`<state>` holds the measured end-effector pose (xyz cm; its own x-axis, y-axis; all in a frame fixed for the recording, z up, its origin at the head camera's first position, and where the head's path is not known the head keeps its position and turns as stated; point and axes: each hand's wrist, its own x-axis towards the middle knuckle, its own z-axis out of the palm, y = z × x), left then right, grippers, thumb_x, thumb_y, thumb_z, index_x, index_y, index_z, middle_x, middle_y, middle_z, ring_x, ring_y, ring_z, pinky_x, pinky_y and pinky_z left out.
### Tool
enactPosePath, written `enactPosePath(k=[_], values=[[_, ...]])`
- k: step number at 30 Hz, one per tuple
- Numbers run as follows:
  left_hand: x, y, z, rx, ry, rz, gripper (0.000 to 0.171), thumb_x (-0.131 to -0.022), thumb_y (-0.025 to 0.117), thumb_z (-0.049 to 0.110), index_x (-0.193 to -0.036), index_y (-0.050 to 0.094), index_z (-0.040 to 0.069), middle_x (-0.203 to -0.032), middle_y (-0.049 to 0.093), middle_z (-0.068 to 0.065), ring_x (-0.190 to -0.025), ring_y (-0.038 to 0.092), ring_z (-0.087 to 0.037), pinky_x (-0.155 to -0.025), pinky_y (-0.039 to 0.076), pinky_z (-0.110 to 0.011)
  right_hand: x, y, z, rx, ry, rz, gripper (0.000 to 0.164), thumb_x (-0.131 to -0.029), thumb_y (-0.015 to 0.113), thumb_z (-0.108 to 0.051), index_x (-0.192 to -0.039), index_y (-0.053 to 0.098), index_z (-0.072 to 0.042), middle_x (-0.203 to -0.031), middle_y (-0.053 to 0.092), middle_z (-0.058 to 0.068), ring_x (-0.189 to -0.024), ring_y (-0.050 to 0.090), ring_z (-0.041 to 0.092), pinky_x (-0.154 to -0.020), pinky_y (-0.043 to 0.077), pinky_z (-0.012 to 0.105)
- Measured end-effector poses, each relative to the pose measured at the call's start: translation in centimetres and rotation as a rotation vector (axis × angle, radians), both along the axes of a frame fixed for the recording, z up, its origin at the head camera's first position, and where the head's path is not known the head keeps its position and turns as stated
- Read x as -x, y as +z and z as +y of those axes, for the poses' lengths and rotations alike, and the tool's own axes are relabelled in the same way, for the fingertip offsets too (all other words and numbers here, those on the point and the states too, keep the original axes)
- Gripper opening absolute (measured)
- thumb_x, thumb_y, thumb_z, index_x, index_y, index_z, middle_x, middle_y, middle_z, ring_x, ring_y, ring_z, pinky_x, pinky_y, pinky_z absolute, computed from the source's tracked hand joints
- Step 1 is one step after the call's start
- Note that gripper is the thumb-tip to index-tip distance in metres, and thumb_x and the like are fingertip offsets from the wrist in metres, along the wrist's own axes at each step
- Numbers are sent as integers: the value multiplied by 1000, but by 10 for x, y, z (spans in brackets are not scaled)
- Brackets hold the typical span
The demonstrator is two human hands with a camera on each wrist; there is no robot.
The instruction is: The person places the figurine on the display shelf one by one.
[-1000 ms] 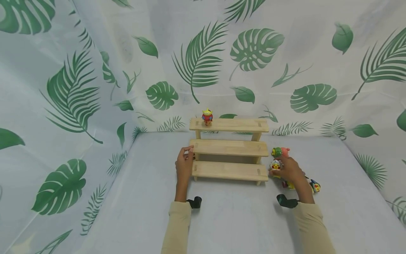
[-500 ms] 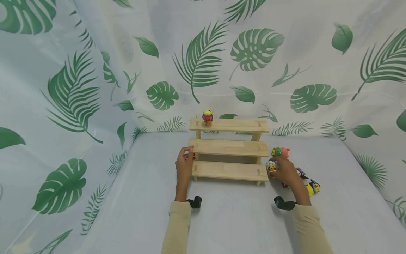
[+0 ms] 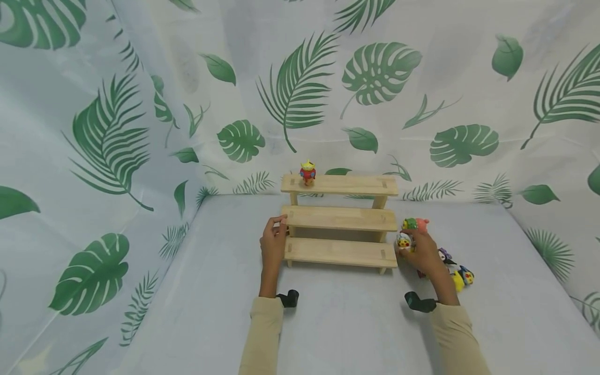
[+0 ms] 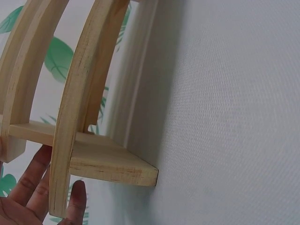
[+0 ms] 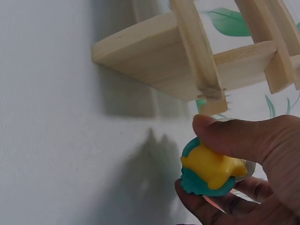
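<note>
A three-step wooden shelf (image 3: 339, 217) stands at the centre of the head view. My left hand (image 3: 273, 237) is at its left end; in the left wrist view the thumb (image 4: 77, 199) and fingers (image 4: 30, 180) lie on either side of a board's end. Beside the shelf's right end, my right hand (image 3: 423, 254) pinches a small toy figure (image 3: 404, 242) with a yellow face and white top. The right wrist view shows the yellow and teal underside of this toy figure (image 5: 213, 166) between thumb and fingers. A red toy figure with a yellow head (image 3: 307, 173) stands on the top step, left.
A green and pink toy figure (image 3: 416, 225) lies just beyond my right hand. Near that wrist are a black, white and purple figure (image 3: 445, 256) and a yellow and blue one (image 3: 463, 278). Leaf-print cloth (image 3: 187, 130) hangs behind the white table surface (image 3: 347, 323).
My right hand has moved slightly left with the pinched toy figure, whose yellow face has turned. The figures near that wrist show more now. The left hand stays at the shelf.
</note>
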<state>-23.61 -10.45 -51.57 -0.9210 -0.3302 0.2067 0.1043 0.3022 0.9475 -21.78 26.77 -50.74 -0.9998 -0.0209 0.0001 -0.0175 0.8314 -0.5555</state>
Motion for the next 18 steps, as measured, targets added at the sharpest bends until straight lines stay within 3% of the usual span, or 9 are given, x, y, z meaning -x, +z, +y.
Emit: enactPosePath(k=[9, 14, 18], values=[[0, 0, 0, 7, -2, 4, 23, -101, 54, 34, -116, 67, 23, -98, 76, -7, -89, 74, -18, -70, 58, -34, -5, 12, -1, 72, -59, -29, 64, -91, 68, -22, -142, 38, 1, -131, 49, 37, -114, 53, 53, -86, 49, 62], [0, 0, -1, 11, 0, 17, 23, -101, 54, 34, -116, 67, 22, -99, 76, -8, -90, 74, -19, -70, 58, -34, -6, 16, -1, 111, -106, -10, 66, -93, 67, -28, -143, 37, 3, -135, 46, 38, -115, 52, 52, -88, 49, 60], [0, 0, -1, 12, 0, 15, 23, -101, 54, 35, -116, 67, 23, -99, 76, -7, -89, 74, -18, -70, 57, -34, -6, 16, 0, 224, -140, -1, 69, -93, 68, -29, -146, 35, 1, -142, 40, 38, -113, 56, 51, -83, 56, 53]])
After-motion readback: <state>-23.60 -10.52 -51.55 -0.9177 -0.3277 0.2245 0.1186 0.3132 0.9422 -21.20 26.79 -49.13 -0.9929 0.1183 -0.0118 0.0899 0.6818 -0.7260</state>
